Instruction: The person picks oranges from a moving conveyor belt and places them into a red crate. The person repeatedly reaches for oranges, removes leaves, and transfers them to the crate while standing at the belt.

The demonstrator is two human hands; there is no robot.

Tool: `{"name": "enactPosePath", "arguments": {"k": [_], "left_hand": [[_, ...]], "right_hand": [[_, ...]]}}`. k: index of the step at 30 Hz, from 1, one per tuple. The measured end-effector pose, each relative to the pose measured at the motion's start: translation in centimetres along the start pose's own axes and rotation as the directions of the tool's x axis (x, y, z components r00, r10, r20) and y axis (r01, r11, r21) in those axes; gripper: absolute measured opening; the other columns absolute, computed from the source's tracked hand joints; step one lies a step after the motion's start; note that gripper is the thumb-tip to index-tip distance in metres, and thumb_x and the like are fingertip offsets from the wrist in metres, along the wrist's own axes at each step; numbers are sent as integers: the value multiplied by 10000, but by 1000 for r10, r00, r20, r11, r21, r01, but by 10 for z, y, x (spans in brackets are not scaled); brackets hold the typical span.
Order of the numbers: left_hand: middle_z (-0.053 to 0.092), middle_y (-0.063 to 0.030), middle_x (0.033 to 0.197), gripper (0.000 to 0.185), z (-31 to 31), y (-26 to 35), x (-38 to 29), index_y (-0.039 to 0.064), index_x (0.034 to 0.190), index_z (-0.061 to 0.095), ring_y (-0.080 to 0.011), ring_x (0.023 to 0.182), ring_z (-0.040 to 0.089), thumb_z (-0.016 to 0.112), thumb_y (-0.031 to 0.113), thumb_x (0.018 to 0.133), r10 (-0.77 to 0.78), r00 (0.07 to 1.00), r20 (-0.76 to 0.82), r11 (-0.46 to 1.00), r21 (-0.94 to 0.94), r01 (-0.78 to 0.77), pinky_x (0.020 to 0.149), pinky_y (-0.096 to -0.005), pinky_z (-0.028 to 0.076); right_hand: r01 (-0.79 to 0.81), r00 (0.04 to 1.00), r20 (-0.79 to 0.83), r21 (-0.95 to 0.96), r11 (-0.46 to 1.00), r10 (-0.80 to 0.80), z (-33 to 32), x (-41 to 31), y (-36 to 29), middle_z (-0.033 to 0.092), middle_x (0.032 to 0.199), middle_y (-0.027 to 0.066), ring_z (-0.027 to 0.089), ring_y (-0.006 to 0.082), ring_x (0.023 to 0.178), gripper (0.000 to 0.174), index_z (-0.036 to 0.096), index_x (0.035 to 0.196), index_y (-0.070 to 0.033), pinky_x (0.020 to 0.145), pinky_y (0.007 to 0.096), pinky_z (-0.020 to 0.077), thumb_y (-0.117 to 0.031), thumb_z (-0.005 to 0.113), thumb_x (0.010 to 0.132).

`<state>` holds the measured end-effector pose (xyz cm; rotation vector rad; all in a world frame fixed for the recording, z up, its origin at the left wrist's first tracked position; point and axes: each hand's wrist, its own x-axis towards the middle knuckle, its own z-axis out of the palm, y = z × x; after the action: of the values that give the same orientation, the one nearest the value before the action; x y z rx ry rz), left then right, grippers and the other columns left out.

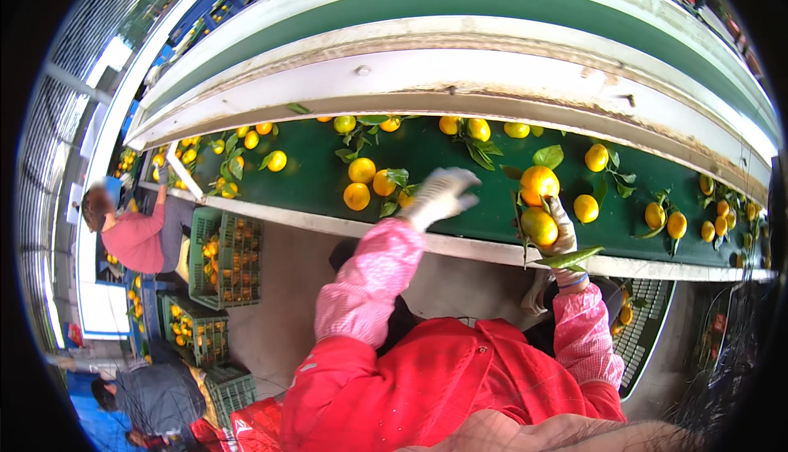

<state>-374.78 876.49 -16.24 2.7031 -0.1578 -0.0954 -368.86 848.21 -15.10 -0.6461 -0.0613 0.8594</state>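
Note:
My right hand (561, 230), in a light work glove, is closed around a leafy sprig with two orange citrus fruits (539, 185), one above the other, over the near edge of a green conveyor belt (431, 160). My left hand (440, 196), gloved and blurred, is over the belt with fingers spread; nothing shows in it. Just left of its wrist lie several citrus fruits (362, 170) with leaves. A loose fruit (585, 208) rests right of my right hand, and a sprig with a fruit (596, 158) lies beyond it.
White metal rails (345, 227) border the belt; a second green belt (480, 6) runs behind. Green plastic crates (206, 255) of fruit stand at left, near a person in pink (136, 236) and another in dark clothes (161, 393). A crate (649, 323) is at my right.

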Motion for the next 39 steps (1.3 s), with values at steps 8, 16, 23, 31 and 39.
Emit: {"name": "enactPosePath", "arguments": {"k": [8, 16, 23, 31, 39], "left_hand": [[282, -65, 1622, 631, -45, -135, -1, 220, 1532, 352, -325, 1497, 237, 595, 321, 958, -243, 965, -97, 917, 301, 261, 1165, -634, 207], [428, -154, 1527, 551, -55, -195, 93, 142, 1487, 412, -323, 1411, 392, 470, 386, 997, -515, 799, -310, 825, 73, 560, 1175, -475, 277], [424, -129, 1540, 558, -41, -198, 108, 188, 1485, 421, -288, 1422, 385, 402, 480, 1010, -425, 865, -264, 862, 172, 476, 1161, -593, 215], [106, -223, 1640, 796, -5, -17, 37, 207, 1537, 352, -409, 1501, 177, 512, 668, 907, -259, 965, 48, 926, 296, 234, 1174, -659, 89], [336, -233, 1550, 696, -5, 12, -28, 166, 1474, 440, -416, 1241, 541, 673, 464, 890, -163, 984, 77, 986, 32, 161, 1054, -467, 448]], "right_hand": [[-7, 1000, -10, 62, 998, 8, 7, 3, 0, 644, 1129, 157, 693, 311, 796, 538, 465, 1368, -112, 582, 380, 592, -356, 684, 940], [3, 999, -54, 81, 997, 2, -7, 0, -4, 644, 1149, 153, 705, 311, 813, 555, 458, 1379, -127, 608, 375, 596, -356, 692, 931], [31, 991, -132, 30, 999, -27, 0, -3, -19, 653, 1145, 171, 703, 342, 805, 579, 470, 1361, -89, 583, 384, 595, -406, 687, 927], [74, 990, -126, 26, 997, -70, 16, -7, -18, 647, 1136, 176, 710, 315, 823, 598, 478, 1339, -23, 616, 388, 591, -428, 661, 940], [77, 996, -51, -21, 997, -78, 12, -17, -19, 638, 1142, 153, 701, 297, 845, 566, 476, 1362, -71, 620, 380, 600, -395, 664, 938]]}}
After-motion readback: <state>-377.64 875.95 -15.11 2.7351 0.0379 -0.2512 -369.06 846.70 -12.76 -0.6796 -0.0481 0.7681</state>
